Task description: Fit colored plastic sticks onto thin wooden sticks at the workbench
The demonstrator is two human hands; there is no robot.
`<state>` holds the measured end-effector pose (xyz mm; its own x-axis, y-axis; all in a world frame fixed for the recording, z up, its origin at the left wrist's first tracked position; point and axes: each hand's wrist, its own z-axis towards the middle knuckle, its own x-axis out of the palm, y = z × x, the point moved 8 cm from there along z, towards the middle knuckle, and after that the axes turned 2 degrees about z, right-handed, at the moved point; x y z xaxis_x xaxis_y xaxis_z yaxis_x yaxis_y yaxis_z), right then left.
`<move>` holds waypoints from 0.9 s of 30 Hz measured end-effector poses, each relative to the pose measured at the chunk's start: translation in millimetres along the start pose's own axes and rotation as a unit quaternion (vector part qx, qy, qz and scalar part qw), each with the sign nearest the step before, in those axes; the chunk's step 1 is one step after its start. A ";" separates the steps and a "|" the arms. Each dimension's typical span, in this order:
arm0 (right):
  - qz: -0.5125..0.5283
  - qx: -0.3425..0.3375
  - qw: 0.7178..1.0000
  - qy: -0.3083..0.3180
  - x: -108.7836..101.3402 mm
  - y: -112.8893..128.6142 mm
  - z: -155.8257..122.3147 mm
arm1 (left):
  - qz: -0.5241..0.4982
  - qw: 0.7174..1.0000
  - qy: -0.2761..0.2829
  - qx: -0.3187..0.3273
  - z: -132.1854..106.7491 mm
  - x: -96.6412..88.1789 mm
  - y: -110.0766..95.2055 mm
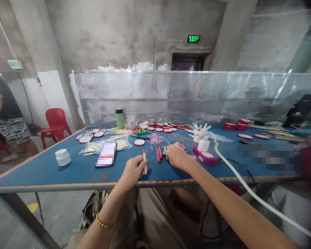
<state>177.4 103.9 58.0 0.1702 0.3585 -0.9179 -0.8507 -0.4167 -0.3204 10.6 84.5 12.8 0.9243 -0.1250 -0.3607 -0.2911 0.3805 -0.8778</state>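
Blue tabletop (85, 176) stretches open along its front edge (67, 187) beside the left hand (133, 168), pinching a red-tipped wooden stick (145, 162); the right hand (178, 157) half-curls over a slim teal tool (165, 154), grip unclear.

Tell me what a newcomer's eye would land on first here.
Probably the two hands near the front edge of the blue table: the left hand holds a red-tipped wooden stick, and the right hand is at a green item beside pink ones. Next, perhaps, the red-rimmed discs, mostly toward the table's far side, and the lit green exit sign high on the wall.
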 end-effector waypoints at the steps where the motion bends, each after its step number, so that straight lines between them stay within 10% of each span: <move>1: 0.004 -0.005 1.000 -0.009 0.7 -0.2 0.1 | 0.000 1.000 0.000 -0.002 -0.3 -0.2 -0.4; 10: -0.059 -0.113 0.987 -0.100 4.7 4.6 1.3 | -0.002 1.000 -0.002 -0.001 0.2 -0.3 -1.0; 16: 0.100 -0.063 0.951 -0.286 -58.0 0.1 -33.1 | -0.013 1.000 -0.001 -0.012 0.8 0.2 1.5; 20: 0.468 0.130 0.756 -0.438 -63.5 -26.6 -70.7 | -0.013 1.000 -0.002 -0.012 0.1 0.1 -1.2; 24: 0.715 0.146 0.556 -0.398 -26.6 -3.2 -59.7 | -0.033 0.999 0.002 -0.017 0.4 1.4 -1.3; 27: 0.778 0.147 0.477 -0.382 -12.0 13.3 -44.2 | -0.034 0.999 0.007 -0.015 1.4 2.9 0.0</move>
<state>186.1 57.1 54.5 -0.9159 0.0523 0.3980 0.2966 -0.5799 0.7588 13.6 85.4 12.2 0.9390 -0.1620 -0.3034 -0.2346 0.3437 -0.9093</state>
